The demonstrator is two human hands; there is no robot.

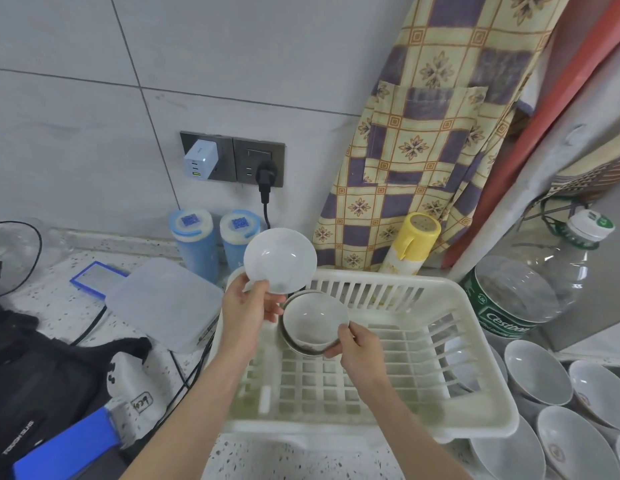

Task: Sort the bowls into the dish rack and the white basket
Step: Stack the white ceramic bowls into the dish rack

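My left hand pinches the lower rim of a plain white bowl, held tilted above the far-left corner of the white basket. My right hand grips the rim of a stack of two or three bowls, the lower ones with a patterned outside, held over the basket's left part. The basket floor itself shows no bowls. Several more white bowls lie tilted in a row at the lower right, beside the basket.
A translucent lidded box sits left of the basket, with two blue canisters and a yellow spray can at the wall. A large water bottle stands right. Black cloth and cables lie lower left.
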